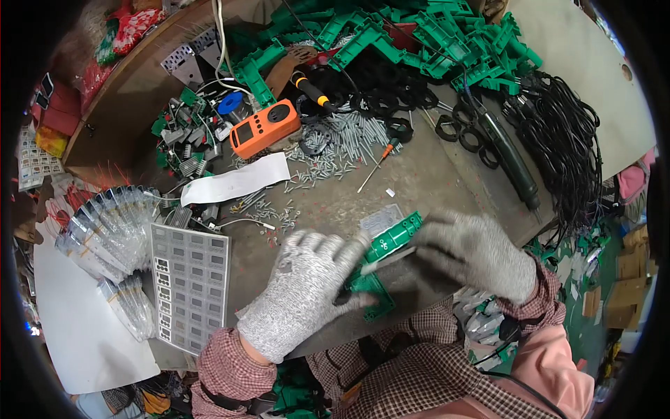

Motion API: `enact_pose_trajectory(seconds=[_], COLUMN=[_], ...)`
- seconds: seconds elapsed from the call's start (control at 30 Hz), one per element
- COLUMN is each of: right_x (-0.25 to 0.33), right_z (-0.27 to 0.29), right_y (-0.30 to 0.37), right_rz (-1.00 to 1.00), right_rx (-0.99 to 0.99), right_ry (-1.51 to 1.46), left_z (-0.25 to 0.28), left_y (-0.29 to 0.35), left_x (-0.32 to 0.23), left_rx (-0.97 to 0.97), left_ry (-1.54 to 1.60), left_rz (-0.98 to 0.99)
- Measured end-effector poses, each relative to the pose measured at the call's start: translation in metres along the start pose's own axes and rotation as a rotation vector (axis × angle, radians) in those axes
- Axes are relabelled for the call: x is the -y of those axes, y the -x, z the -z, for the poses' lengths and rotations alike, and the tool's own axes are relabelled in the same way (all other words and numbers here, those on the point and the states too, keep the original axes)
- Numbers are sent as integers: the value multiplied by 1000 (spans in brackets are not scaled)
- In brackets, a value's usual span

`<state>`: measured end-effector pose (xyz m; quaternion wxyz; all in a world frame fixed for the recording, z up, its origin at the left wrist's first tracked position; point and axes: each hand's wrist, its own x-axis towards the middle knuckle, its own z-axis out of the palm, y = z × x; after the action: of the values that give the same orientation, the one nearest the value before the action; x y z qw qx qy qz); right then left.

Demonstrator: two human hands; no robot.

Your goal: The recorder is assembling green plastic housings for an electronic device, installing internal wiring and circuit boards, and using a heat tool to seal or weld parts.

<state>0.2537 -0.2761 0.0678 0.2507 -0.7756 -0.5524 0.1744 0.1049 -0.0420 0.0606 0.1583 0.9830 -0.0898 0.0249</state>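
Observation:
A green plastic housing (393,239) lies at the near edge of the workbench, with a darker green part (373,297) below it. My left hand (300,293), in a grey knit glove, grips the housing from the left, its thumb stretched along the lower part. On the other side, my gloved right hand (478,251) is at the housing's right end, its fingers smeared by motion. A thin whitish strip (389,261) runs across the housing between both hands; whether the right fingers hold it is unclear. Just behind the housing is a small clear plastic bag (381,219).
Loose screws (349,136), an orange meter (265,128) and a small screwdriver (377,167) lie beyond my hands. A dark electric screwdriver (509,157) and black cables (565,140) are to the right. Green housings (447,42) pile up behind; a label sheet (190,286) lies left.

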Motion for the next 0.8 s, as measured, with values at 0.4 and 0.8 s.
enact_pose_trajectory(seconds=[0.4, 0.8], right_x=[-18, -13], right_z=[-18, -60], right_y=[-31, -62], right_rz=[18, 145], right_rx=[75, 137], right_ry=[-85, -103], left_z=[-63, -62], left_y=[51, 66], left_x=[14, 17], left_rx=[-452, -419], left_ry=[816, 797], left_rz=[290, 384])
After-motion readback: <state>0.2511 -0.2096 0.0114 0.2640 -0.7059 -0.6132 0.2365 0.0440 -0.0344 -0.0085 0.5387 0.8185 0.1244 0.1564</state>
